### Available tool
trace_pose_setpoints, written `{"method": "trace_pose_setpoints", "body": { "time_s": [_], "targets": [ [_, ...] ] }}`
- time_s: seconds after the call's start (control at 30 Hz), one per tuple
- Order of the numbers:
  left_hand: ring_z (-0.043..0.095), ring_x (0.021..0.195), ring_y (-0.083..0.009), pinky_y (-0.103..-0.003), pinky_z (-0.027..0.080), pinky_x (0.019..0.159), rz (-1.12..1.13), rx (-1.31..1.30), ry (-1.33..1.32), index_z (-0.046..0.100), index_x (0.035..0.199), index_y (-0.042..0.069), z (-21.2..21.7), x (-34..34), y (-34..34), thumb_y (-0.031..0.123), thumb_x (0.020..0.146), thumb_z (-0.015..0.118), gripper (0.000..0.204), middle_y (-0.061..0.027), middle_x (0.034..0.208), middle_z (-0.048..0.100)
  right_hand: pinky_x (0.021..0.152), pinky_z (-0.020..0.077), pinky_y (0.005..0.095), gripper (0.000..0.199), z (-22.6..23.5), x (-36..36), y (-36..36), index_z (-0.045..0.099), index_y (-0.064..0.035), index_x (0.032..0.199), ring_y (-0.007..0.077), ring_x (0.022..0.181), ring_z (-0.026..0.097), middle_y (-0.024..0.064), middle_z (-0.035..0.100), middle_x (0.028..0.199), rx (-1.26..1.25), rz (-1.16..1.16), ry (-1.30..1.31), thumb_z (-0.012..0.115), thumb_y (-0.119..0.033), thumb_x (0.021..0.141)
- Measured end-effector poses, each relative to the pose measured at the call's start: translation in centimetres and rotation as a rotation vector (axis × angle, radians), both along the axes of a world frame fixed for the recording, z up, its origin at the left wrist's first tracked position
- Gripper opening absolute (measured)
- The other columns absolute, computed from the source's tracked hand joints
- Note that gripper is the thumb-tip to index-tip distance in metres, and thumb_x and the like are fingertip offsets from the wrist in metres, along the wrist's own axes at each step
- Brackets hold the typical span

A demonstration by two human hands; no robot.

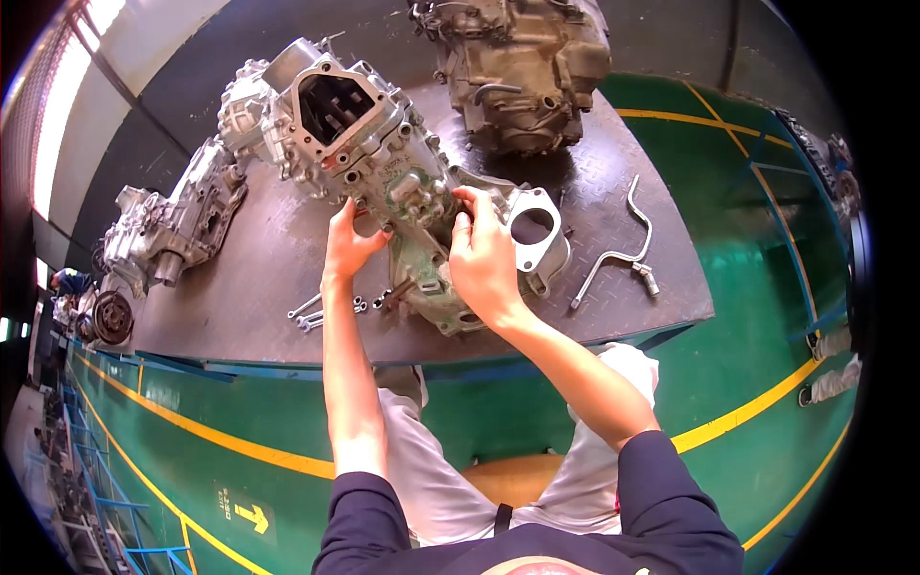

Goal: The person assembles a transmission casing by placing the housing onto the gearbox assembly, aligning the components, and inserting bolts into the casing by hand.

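A large silver gearbox lies across the tabletop before me, with a square opening at its far end and greenish stains on its near casing. Against its left side rests my left hand, thumb and fingers spread apart and fingertips at the casing. My right hand is at the gearbox's right side, fingers bent and closed near the raised cover; what they hold, if anything, is hidden. Just right of that hand is a flange with a big round hole. Several small wrenches lie beside my left forearm.
A brown, dirty gearbox stands at the back right, and another silver housing lies at the left. The dark metal table carries a bent crank-shaped wrench near its right edge. Under my legs is a wooden stool.
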State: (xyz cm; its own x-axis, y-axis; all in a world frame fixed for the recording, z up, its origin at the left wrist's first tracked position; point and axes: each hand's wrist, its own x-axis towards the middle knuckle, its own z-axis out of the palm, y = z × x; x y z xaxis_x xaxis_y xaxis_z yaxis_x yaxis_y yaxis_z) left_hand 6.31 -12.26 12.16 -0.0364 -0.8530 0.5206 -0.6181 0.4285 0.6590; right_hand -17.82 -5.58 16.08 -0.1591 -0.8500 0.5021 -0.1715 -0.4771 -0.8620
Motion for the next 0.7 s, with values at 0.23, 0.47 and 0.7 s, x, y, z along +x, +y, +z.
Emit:
{"method": "trace_pose_setpoints", "body": {
  "time_s": [0.23,0.47,0.7],
  "targets": [
    [0.063,0.103,-0.0160,-0.030,0.049,0.092,-0.024,0.071,0.286,0.058,0.122,-0.005,-2.8,1.6,0.4,0.002,0.076,0.068,0.048,-0.0097,0.115,0.068,0.089,0.0489,0.0510,0.030,0.7,0.9,2.9,0.051,0.0030,0.123,0.0471,0.107,0.059,0.0306,0.060,0.119,0.003,0.093,0.091,0.048,-0.005,0.094],
    [0.059,0.106,-0.0095,-0.025,0.046,0.092,-0.139,0.148,0.320,0.053,0.135,-0.001,-1.4,-0.8,3.4,-0.001,0.093,0.054,0.042,-0.0043,0.123,0.064,0.095,0.0487,0.0501,0.028,1.7,-0.6,2.9,0.053,0.0047,0.121,0.0474,0.112,0.059,0.0326,0.061,0.118,0.020,0.207,0.118,0.049,-0.005,0.095],
    [0.052,0.091,-0.0084,-0.024,0.045,0.083,0.027,0.145,0.320,0.047,0.134,-0.010,-2.1,-1.6,4.8,0.017,0.100,0.058,0.045,-0.0027,0.106,0.063,0.044,0.0354,0.0210,0.017,3.4,-4.4,-4.1,0.054,-0.0060,0.113,0.0049,0.048,0.044,0.0011,0.058,0.073,0.458,0.468,-0.382,0.053,-0.019,0.102]
  ]
}}
